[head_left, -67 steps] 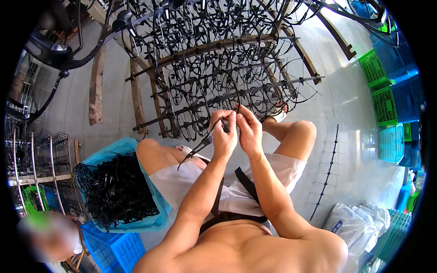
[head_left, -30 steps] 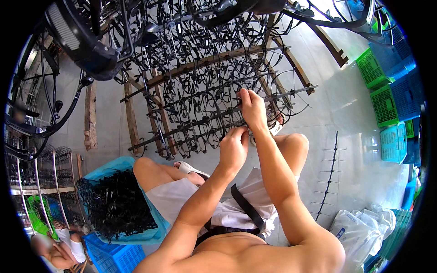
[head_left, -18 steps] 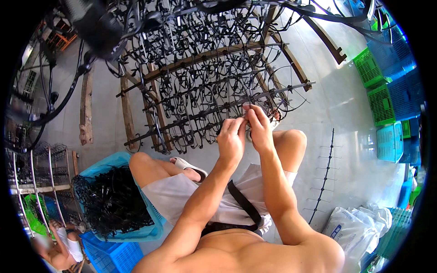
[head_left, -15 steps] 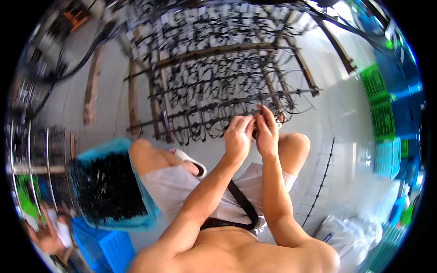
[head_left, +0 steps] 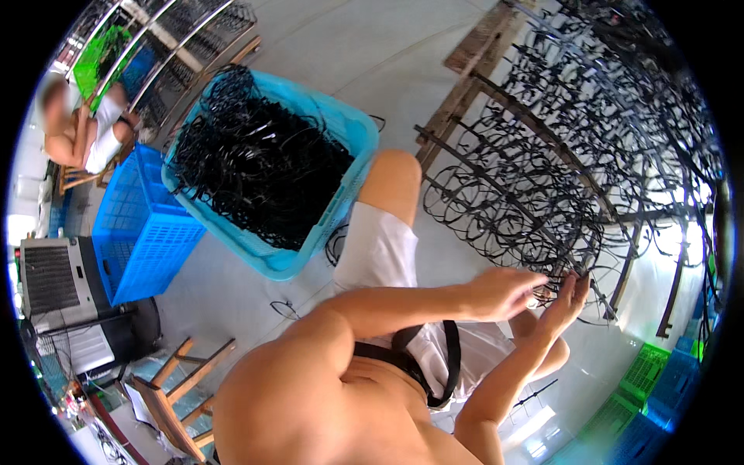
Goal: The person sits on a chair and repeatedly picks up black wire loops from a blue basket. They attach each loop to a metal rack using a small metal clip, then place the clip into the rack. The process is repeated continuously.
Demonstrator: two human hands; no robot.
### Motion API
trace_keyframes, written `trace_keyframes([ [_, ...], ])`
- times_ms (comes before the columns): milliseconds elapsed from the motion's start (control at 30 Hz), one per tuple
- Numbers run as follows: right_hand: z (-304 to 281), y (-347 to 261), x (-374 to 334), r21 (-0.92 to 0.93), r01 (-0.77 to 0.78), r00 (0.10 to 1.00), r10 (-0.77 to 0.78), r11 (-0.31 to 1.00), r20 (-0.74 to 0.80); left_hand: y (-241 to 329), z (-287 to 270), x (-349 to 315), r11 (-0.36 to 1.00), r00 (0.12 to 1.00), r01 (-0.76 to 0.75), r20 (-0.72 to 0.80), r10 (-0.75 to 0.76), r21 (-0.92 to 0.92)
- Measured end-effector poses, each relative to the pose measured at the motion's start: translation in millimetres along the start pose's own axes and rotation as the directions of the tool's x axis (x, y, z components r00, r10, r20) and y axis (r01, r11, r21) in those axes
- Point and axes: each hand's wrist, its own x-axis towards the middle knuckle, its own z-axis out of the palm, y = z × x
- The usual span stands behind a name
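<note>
My left hand (head_left: 504, 294) reaches across to the right, its fingers drawn together in a pinch; whatever they hold is too small to make out. Close beside it, my right hand (head_left: 564, 304) points upward with thumb and fingers together, at the near corner of a rack. Thin black loops (head_left: 488, 213) hang in rows from the dark rods of this rack (head_left: 535, 124). Some loops lie around and behind my fingertips, so I cannot tell which are gripped.
By my left knee stands a light-blue basket (head_left: 283, 267) heaped with thin black strips (head_left: 263, 163). Beyond are a blue crate (head_left: 147, 232), a wooden stool (head_left: 174, 403), a grey cooler-like machine (head_left: 58, 271) and a seated person (head_left: 85, 139). Green crates (head_left: 645, 368) stand at the right.
My view has swung left, so the basket and crate show more fully and the rack sits at the right. My hands stay close together by the rack's near edge, slightly further apart.
</note>
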Motion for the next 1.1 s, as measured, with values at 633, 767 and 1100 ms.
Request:
trace_keyframes([
  [633, 79.1, -59.0, -75.8, -0.689, 0.342, 0.89, -0.456, 0.638, 0.02, -223.8, -376.6, -131.0, -0.213, 0.813, 0.305, -0.37, -0.449, 0.928],
  [767, 186.9, -100.7, -137.5, -0.382, 0.359, 0.789, -0.059, 0.851, 0.612, -166.8, -382.4, -132.7, -0.03, 0.855, 0.393, -0.377, -0.355, 0.919],
  [1100, 441.4, -7.7, -252.3, -0.303, -0.792, 0.119, 0.621, 0.53, 0.775, -137.6, -351.7, -164.7, 0.22, 0.867, 0.492, -0.496, -0.041, 0.842],
])
